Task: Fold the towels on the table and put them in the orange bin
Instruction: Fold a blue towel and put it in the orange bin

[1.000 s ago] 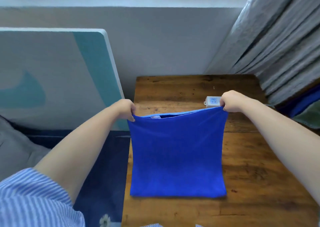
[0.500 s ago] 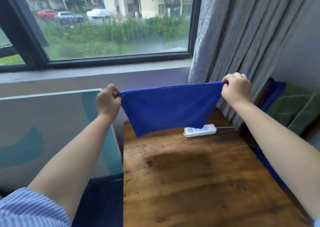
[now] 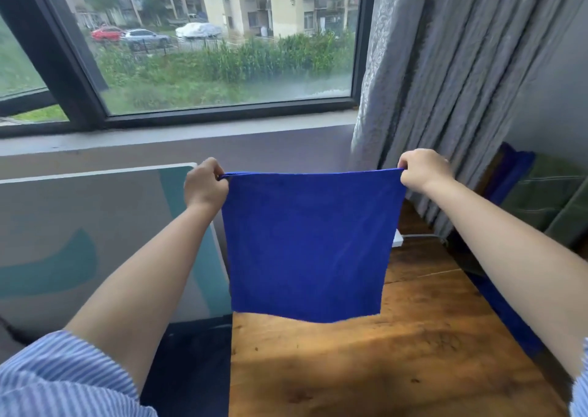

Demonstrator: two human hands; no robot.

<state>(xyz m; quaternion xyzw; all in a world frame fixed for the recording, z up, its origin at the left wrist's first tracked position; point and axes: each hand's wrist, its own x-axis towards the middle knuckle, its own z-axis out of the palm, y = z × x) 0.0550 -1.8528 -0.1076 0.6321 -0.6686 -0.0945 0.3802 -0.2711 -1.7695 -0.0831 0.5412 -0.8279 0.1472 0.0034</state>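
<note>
A blue towel hangs flat in the air above the far part of the wooden table. My left hand grips its top left corner and my right hand grips its top right corner, so the top edge is stretched straight between them. The lower edge hangs free just over the tabletop. No orange bin is in view.
A white power strip peeks out behind the towel's right edge. A white and teal board leans left of the table. Grey curtains hang at the right, with more blue and green cloth beyond them. A window lies ahead.
The towel was lifted off the table and raised by both hands. It swung up half a second ago and now hangs straight down, fully spread.
</note>
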